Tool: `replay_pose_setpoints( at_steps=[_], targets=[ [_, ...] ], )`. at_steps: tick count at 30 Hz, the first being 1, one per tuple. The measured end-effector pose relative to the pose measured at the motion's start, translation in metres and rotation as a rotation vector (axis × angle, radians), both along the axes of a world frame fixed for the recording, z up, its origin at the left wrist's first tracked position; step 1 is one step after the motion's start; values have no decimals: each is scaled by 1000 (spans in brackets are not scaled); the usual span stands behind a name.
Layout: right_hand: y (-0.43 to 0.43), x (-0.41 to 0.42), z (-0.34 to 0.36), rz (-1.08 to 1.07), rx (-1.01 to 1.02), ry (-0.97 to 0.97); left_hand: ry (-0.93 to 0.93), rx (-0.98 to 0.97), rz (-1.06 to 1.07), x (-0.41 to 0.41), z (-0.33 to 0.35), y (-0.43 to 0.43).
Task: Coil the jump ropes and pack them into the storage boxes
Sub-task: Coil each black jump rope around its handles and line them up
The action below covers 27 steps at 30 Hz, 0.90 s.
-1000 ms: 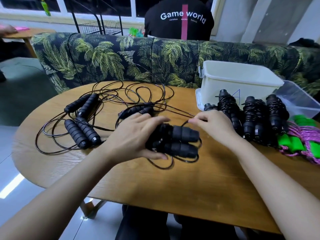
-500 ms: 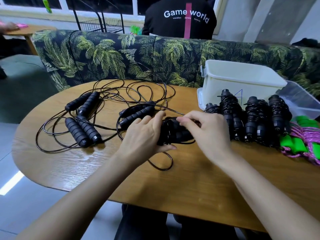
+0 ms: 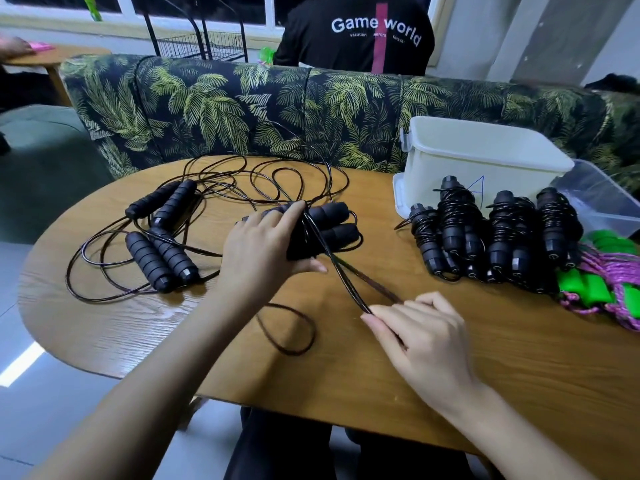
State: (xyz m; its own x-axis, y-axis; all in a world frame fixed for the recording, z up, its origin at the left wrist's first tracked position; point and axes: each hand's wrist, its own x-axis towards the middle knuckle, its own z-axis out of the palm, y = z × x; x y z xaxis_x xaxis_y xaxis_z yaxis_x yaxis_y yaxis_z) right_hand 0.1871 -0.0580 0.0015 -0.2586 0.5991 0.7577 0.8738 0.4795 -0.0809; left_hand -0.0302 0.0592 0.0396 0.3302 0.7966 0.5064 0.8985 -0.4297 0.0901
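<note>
Left of the white plastic storage box [image 3: 512,178], the left hand [image 3: 256,251] grips two black foam rope handles [image 3: 332,220]; the right hand [image 3: 419,330], nearer than the box, pinches their thin black cord [image 3: 349,285], pulled straight.

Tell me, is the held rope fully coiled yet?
Not yet: cord stretches from the handles in the left hand to the right hand.

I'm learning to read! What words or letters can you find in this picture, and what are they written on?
"Game world": big white letters on the back of the black shirt behind the sofa.
"vacation aurora forever": tiny line under that, only just readable.
"A": blue hand-drawn mark on the white storage box, partly hidden by a coiled jump rope.
Nothing else has writing I can read.
</note>
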Motion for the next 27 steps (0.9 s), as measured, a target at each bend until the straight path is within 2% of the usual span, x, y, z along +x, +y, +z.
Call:
replay_pose_setpoints(
  at_steps=[3,8,17,23,27],
  targets=[
    [1,3,-7,-22,68,-108,-78,-34,-39,2,2,-1],
    [11,-4,-17,-13,158,-282,-344,-166,-133,10,7,-9],
    [27,-8,-18,5,199,-391,-480,-122,-63,20,10,-15],
    [36,28,-9,86,91,-254,-561,-109,-100,-1,14,-1],
    [44,48,0,236,-264,115,-621,-127,-143,-11,17,3]
  ],
)
